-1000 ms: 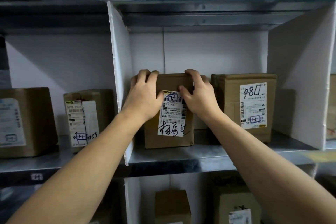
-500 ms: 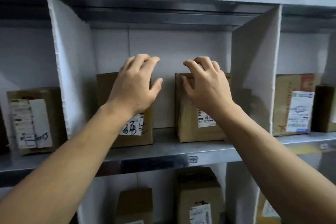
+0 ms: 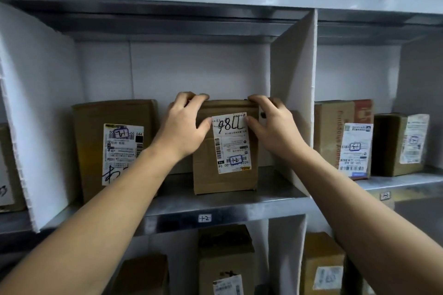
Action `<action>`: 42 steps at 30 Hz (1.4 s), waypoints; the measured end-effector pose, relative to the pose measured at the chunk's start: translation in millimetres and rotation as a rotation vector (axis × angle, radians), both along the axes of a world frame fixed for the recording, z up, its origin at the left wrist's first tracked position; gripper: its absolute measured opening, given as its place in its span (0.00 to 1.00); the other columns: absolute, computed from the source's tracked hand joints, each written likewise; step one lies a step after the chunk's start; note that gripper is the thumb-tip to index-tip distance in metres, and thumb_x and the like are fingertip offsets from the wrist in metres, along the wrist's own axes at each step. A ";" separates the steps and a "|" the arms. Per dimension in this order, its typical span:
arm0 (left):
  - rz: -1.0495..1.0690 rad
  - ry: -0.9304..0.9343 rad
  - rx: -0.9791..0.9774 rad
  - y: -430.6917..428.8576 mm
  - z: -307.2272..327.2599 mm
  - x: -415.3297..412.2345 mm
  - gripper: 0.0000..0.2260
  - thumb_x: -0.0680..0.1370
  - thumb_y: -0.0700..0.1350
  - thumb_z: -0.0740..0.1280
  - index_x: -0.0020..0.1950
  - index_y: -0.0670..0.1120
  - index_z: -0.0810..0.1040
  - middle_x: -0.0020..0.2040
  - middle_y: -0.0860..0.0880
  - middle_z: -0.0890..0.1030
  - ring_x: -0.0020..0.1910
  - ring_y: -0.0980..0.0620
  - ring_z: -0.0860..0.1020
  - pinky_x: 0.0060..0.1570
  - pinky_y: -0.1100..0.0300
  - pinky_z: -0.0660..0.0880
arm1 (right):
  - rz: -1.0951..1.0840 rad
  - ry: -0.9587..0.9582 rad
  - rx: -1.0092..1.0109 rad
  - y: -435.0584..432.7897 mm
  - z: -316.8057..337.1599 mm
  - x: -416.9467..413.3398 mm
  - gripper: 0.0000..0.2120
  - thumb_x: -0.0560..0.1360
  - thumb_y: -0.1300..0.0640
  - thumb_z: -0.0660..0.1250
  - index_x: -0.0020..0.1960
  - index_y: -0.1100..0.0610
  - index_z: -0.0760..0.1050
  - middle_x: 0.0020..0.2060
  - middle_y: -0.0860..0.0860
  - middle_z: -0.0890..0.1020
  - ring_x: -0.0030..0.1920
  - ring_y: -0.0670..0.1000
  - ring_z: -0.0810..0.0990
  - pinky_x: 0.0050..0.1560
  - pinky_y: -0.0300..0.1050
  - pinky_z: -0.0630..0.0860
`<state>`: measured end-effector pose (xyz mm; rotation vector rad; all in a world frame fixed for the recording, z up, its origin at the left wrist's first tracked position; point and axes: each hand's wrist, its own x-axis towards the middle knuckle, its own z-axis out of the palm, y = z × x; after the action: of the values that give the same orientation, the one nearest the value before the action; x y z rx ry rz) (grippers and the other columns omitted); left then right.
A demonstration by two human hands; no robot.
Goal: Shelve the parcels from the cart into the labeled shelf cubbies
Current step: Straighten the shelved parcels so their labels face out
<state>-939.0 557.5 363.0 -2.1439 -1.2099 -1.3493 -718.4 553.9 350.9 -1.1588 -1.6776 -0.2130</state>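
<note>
Both hands, left hand [image 3: 183, 124] and right hand [image 3: 271, 124], grip top corners of right parcel [image 3: 225, 175], label handwritten "98LL", stamped "12"; shelf tag [image 3: 205, 218] reads "12".

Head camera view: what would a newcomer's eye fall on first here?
First, the left hand and right hand, which grip the top corners of a brown parcel standing in the middle cubby. Next, its white label with large handwritten marks, and a second labelled parcel to its left in the same cubby.
</note>
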 end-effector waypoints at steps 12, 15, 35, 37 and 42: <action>0.021 -0.021 0.029 1.4 -3.6 33.8 0.20 0.78 0.46 0.68 0.69 0.46 0.72 0.64 0.45 0.71 0.62 0.44 0.72 0.61 0.58 0.68 | 0.117 0.155 0.049 5.7 -0.1 22.5 0.18 0.78 0.56 0.70 0.67 0.51 0.74 0.52 0.48 0.79 0.44 0.41 0.79 0.42 0.26 0.74; 0.046 -0.024 0.025 1.2 -3.3 41.2 0.20 0.78 0.46 0.68 0.69 0.46 0.72 0.64 0.43 0.71 0.62 0.43 0.71 0.61 0.59 0.66 | 0.120 0.178 0.055 6.5 -1.0 27.8 0.18 0.78 0.54 0.70 0.67 0.51 0.74 0.49 0.44 0.77 0.41 0.35 0.75 0.37 0.18 0.67; 0.280 0.068 0.001 -68.4 -17.6 43.4 0.23 0.78 0.51 0.65 0.72 0.49 0.68 0.66 0.47 0.70 0.65 0.44 0.68 0.61 0.47 0.70 | -0.066 -0.285 0.192 -53.5 -11.4 35.3 0.22 0.80 0.50 0.66 0.71 0.57 0.70 0.67 0.59 0.73 0.63 0.62 0.73 0.58 0.58 0.76; 0.334 0.139 0.002 -82.9 -22.8 40.7 0.22 0.78 0.52 0.64 0.71 0.50 0.68 0.66 0.48 0.71 0.64 0.45 0.69 0.60 0.45 0.70 | -0.093 -0.349 0.233 -64.6 -14.4 40.3 0.21 0.79 0.50 0.66 0.69 0.58 0.72 0.65 0.60 0.75 0.60 0.63 0.75 0.55 0.58 0.78; 0.400 0.289 0.032 -114.4 -29.9 45.8 0.22 0.78 0.53 0.64 0.71 0.50 0.68 0.65 0.48 0.72 0.64 0.46 0.69 0.61 0.46 0.69 | -0.166 -0.480 0.209 -92.4 -27.3 57.3 0.20 0.80 0.46 0.62 0.68 0.55 0.70 0.65 0.57 0.75 0.61 0.60 0.75 0.54 0.57 0.76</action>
<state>-893.3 443.2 333.0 -1.8621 -1.3875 -0.8531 -661.1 461.5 323.5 -1.1459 -1.9116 -0.8046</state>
